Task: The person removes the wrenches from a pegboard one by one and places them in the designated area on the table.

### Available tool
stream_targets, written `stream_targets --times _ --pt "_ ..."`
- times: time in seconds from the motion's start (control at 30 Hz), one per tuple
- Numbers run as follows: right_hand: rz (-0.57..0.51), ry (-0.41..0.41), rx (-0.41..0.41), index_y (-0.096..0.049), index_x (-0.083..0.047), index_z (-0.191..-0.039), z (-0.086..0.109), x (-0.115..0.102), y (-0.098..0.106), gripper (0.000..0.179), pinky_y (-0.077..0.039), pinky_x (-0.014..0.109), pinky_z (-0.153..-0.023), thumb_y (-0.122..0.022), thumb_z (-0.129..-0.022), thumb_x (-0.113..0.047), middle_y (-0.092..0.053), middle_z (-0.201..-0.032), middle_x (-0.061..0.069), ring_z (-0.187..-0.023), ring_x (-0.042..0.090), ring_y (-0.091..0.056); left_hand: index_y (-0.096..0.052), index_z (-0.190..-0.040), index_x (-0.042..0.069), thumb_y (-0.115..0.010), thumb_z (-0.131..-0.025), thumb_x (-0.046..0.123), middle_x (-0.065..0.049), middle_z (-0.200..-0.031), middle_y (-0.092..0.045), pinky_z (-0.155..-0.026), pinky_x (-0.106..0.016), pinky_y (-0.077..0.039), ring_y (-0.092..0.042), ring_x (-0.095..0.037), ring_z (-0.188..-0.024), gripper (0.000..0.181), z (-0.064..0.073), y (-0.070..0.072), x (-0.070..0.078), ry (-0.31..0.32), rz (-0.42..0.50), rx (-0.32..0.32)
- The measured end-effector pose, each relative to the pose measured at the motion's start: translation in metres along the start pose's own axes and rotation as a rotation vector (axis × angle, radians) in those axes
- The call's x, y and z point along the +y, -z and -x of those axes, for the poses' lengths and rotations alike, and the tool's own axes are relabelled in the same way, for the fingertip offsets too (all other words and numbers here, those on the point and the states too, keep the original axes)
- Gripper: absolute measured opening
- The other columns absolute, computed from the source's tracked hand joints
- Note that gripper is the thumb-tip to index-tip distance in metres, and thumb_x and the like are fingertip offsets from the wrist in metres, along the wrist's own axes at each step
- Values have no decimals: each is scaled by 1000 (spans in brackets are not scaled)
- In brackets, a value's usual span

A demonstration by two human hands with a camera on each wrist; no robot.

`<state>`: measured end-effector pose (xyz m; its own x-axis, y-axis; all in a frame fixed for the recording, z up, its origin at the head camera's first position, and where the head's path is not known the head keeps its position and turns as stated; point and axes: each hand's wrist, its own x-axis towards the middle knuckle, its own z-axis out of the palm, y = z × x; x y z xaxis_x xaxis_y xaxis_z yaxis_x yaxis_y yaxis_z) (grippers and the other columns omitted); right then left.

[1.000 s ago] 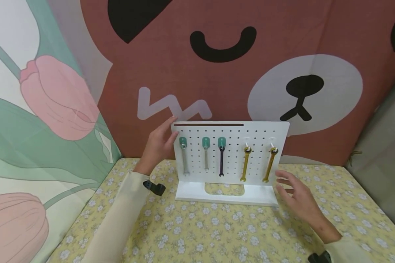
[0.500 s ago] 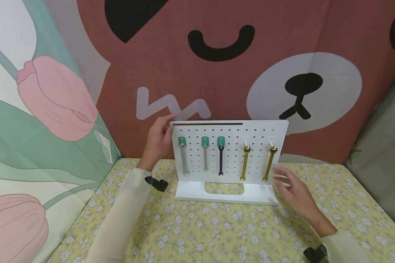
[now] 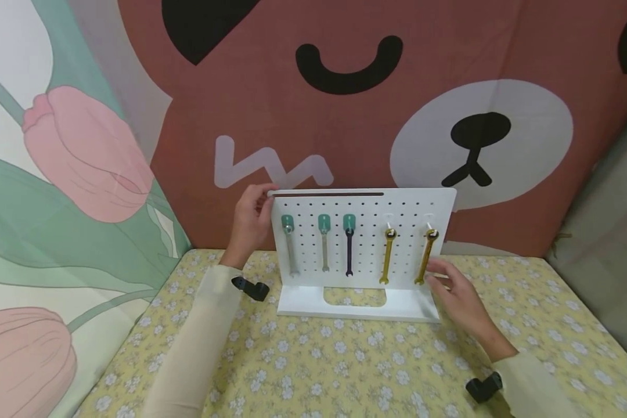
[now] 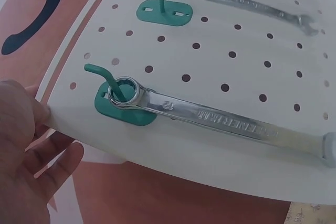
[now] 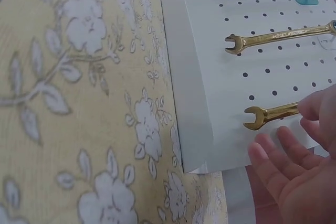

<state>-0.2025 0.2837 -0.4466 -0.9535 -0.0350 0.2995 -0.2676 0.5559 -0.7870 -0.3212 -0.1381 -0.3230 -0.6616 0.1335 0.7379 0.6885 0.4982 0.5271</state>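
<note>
A white pegboard stand [image 3: 366, 255] bears combination wrenches, each hung by its ring end. My left hand [image 3: 251, 217] grips the board's upper left corner; in the left wrist view its thumb lies at the edge and other fingers reach behind. Nearest it hangs a silver wrench [image 4: 210, 116] on a green hook [image 4: 102, 74]. At the right end, my right hand [image 3: 460, 299] pinches the shaft of the outermost gold wrench [image 5: 262, 116] between thumb and finger, its other fingers spread below. That wrench's ring end remains on a clear hook [image 3: 429, 226].
Another gold wrench [image 3: 386, 258], a dark purple wrench [image 3: 349, 255] and a second silver wrench [image 3: 324, 252] hang between the hands. The stand's white base [image 3: 303, 299] rests on a yellow flowered tablecloth [image 3: 313, 360]. Behind rises a brown bear-patterned cloth [image 3: 355, 139].
My right hand has moved left and slightly up, from beside the board's right edge to the outermost gold wrench. The left hand stays at the corner. The view has shifted slightly.
</note>
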Motion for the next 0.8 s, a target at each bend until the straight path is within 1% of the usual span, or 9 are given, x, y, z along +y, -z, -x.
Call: stream_targets --times 0.07,0.13,0.23,0.33,0.43,0.53,0.6,0.67,0.8 --pt "-11 6 4 -42 -5 -154 -3 0 -1 50 -51 28 -89 -52 -110 -27 -51 -146 19 -126 41 -55 -66 -127 1 -55 -105 0 -15 -110 -59 -79 -41 -53 -60 -27 -93 25 -1 0 -1 -7 8 9" --pt "-14 5 15 -43 -4 -153 -5 0 -3 49 -48 19 -85 -53 -110 -25 -51 -145 20 -126 41 -55 -66 -127 1 -55 -105 -1 -15 -110 -59 -79 -40 -52 -60 -27 -93 25 -2 1 -2 -13 12 14" --pt "-12 -9 27 -45 -2 -150 -8 1 -5 47 -46 15 -84 -53 -110 -25 -52 -143 20 -125 40 -55 -66 -126 1 -55 -105 -1 -15 -109 -59 -77 -38 -50 -59 -27 -91 24 -2 1 -2 -11 21 20" --pt "-17 -25 34 -46 -2 -148 -10 2 -7 46 -46 16 -84 -52 -110 -26 -53 -141 20 -124 39 -55 -67 -126 1 -56 -105 -1 -15 -108 -59 -75 -34 -49 -58 -26 -89 24 -1 1 -3 3 43 30" --pt "-38 -21 38 -47 1 -146 -11 4 -9 44 -48 17 -83 -52 -110 -24 -54 -138 21 -122 39 -56 -67 -125 1 -56 -105 -1 -15 -106 -59 -73 -31 -48 -58 -24 -88 24 0 -1 -5 24 73 41" --pt "-59 -19 39 -50 2 -143 -12 4 -12 41 -50 19 -83 -51 -110 -23 -55 -136 22 -120 39 -57 -68 -125 2 -56 -105 0 -15 -106 -59 -73 -29 -47 -58 -24 -87 24 0 -3 -6 45 106 50" --pt "-54 -32 39 -52 2 -140 -13 4 -14 40 -52 21 -83 -51 -110 -25 -56 -135 21 -119 37 -58 -68 -126 3 -56 -105 1 -15 -107 -59 -74 -30 -47 -58 -25 -88 24 1 -3 -7 58 126 50" --pt "-37 -49 39 -54 1 -138 -13 3 -15 39 -54 26 -84 -51 -110 -27 -57 -133 19 -116 36 -60 -68 -126 4 -56 -105 2 -14 -108 -59 -75 -30 -48 -59 -25 -90 24 1 -3 -6 67 136 45" --pt "-38 -55 30 -55 2 -133 -13 1 -15 36 -57 41 -86 -51 -110 -26 -59 -125 20 -112 38 -63 -68 -126 4 -56 -106 2 -14 -110 -60 -77 -31 -48 -59 -24 -91 24 1 -2 -5 83 148 31"
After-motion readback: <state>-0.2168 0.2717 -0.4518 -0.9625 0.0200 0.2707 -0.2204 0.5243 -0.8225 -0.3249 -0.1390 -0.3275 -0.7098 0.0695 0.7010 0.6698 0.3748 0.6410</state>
